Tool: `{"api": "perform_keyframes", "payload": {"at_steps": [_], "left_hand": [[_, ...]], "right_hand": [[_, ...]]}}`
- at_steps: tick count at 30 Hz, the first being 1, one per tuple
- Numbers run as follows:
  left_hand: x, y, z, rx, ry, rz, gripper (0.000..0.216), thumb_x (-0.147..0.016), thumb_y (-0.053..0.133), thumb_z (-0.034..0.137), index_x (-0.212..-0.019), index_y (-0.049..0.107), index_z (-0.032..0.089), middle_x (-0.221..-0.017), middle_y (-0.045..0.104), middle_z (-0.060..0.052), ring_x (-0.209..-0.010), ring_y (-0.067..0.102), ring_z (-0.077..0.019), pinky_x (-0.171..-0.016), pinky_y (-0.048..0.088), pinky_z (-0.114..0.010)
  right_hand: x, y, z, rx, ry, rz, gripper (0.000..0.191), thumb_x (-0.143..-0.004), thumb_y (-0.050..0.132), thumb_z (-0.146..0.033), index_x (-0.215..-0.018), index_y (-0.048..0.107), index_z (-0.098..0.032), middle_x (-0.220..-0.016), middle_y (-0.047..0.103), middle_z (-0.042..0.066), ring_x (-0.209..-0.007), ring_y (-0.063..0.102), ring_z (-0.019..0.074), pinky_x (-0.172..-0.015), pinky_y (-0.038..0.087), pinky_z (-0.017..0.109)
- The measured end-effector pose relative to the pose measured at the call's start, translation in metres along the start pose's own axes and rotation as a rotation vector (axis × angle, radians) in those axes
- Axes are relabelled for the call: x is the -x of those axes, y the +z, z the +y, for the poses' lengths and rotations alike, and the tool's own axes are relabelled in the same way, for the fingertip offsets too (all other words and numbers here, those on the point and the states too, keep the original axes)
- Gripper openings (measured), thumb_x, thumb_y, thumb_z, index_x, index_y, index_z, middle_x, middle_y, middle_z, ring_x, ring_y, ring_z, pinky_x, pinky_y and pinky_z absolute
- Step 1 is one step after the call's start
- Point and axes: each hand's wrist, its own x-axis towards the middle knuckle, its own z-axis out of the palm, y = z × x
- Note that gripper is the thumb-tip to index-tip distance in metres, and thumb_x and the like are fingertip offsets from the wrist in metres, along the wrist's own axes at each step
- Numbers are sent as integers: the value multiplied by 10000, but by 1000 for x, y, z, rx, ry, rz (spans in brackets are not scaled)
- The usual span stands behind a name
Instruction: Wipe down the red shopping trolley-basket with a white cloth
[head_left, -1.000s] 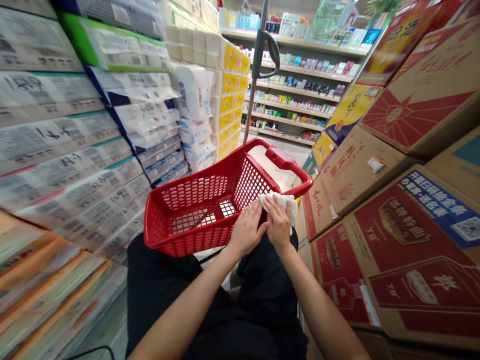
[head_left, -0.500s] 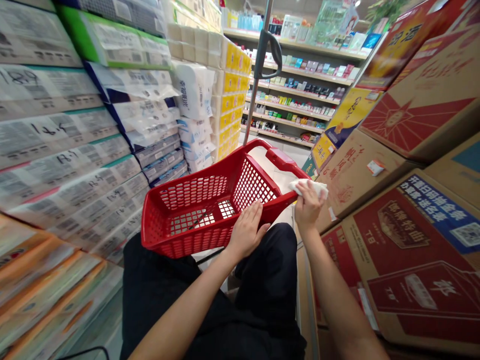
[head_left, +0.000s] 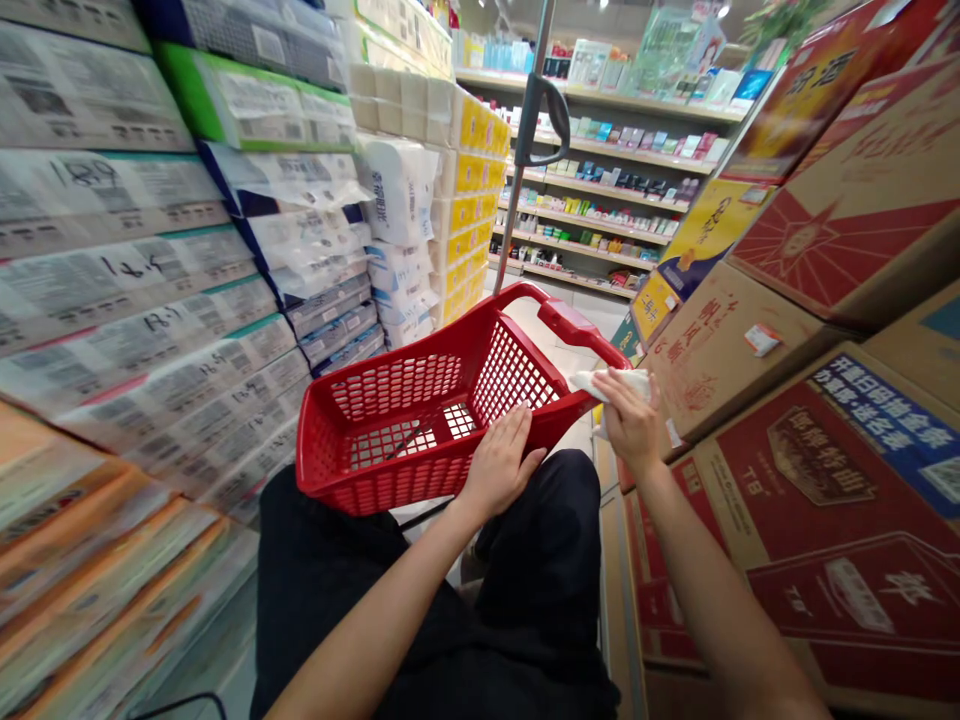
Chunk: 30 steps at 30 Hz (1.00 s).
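Note:
A red plastic shopping basket (head_left: 397, 420) with grid walls is tilted across my knees. My left hand (head_left: 499, 462) lies flat against its near side, fingers stretched along the wall toward the rim and thumb apart. At the right end my right hand (head_left: 630, 415) is closed on a white cloth (head_left: 611, 385), pressed against the red frame near the handle corner. Part of the cloth is hidden under the fingers. The basket's red carry handle (head_left: 574, 322) sticks out at the upper right. Behind it rises a metal pull rod with a grey grip (head_left: 530, 120).
Wrapped paper packs (head_left: 135, 260) are stacked high on the left. Cardboard cartons (head_left: 817, 480) are piled close on the right, near my right forearm. Shelves (head_left: 600, 145) of small boxed goods stand ahead, past a strip of pale floor.
My right hand has shifted slightly with the cloth along the frame, its wrist angle changing. The whole view has moved a little, and my left hand stays on the basket side.

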Motion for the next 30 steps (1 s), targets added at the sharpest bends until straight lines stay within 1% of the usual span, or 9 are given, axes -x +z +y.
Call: {"api": "perform_keyframes", "payload": {"at_steps": [3, 5, 11, 14, 16, 19, 25, 27, 30], "left_hand": [[1, 1, 0, 6, 1, 5, 636, -1000, 259, 507, -1487, 294, 100, -1560, 318, -132, -1463, 258, -209, -1196, 261, -414], [1, 1, 0, 7, 4, 18, 630, -1000, 264, 500, -1491, 286, 105, -1560, 319, -133, -1464, 257, -211, -1196, 261, -418], [1, 4, -1, -5, 21, 40, 621, -1002, 269, 486, -1491, 287, 105, -1553, 332, -145, -1460, 268, -219, -1191, 267, -424], [1, 4, -2, -5, 29, 38, 621, -1004, 257, 486, -1491, 283, 101, -1548, 341, -146, -1458, 273, -213, -1192, 263, -423], [1, 3, -3, -7, 35, 28, 627, -1003, 260, 490, -1494, 275, 101, -1553, 332, -143, -1460, 268, -211, -1193, 262, -422], [1, 2, -3, -9, 28, 19, 621, -1003, 259, 490, -1495, 276, 111, -1557, 326, -136, -1461, 266, -210, -1187, 276, -422], [0, 0, -1, 12, 17, 17, 613, -1004, 252, 496, -1487, 297, 122, -1555, 332, -127, -1455, 280, -213, -1190, 270, -431], [0, -1, -1, 14, 17, 16, 614, -1003, 253, 498, -1486, 299, 121, -1555, 332, -127, -1454, 282, -215, -1190, 270, -430], [1, -1, -1, 11, 24, 14, 617, -1003, 255, 494, -1483, 303, 110, -1555, 331, -131, -1456, 277, -211, -1192, 270, -419]], "right_hand": [[-13, -6, 27, 15, 157, 80, 381, -900, 402, -157, -1134, 676, -280, -1237, 682, 17, -1237, 580, 233, -1181, 106, 583], [-13, 0, 17, 41, 216, 122, 379, -891, 401, -150, -1118, 683, -263, -1230, 686, 35, -1247, 571, 243, -1165, 141, 598], [17, 39, -89, 27, 105, 5, 423, -923, 377, -133, -1259, 605, -251, -1303, 641, 35, -1303, 518, 211, -1187, 156, 511], [24, 43, -112, -8, 13, -57, 435, -936, 378, -143, -1315, 563, -247, -1336, 617, 32, -1306, 514, 199, -1204, 137, 468], [22, 35, -102, -15, -75, -107, 446, -931, 402, -142, -1334, 544, -270, -1338, 616, 16, -1289, 531, 190, -1217, 88, 466], [11, 13, -60, -15, -165, -140, 456, -919, 412, -131, -1318, 556, -297, -1317, 631, -2, -1261, 558, 186, -1222, 41, 485], [-8, -12, 23, -2, 10, -1, 392, -915, 402, -172, -1211, 638, -274, -1268, 665, 17, -1236, 580, 207, -1204, 122, 510], [-8, -6, 22, -3, 64, 48, 387, -913, 396, -179, -1195, 649, -258, -1270, 663, 31, -1252, 567, 210, -1183, 197, 504], [-1, 14, -14, 44, 130, 120, 390, -915, 388, -164, -1190, 654, -235, -1256, 670, 56, -1269, 551, 228, -1162, 236, 515]]}}
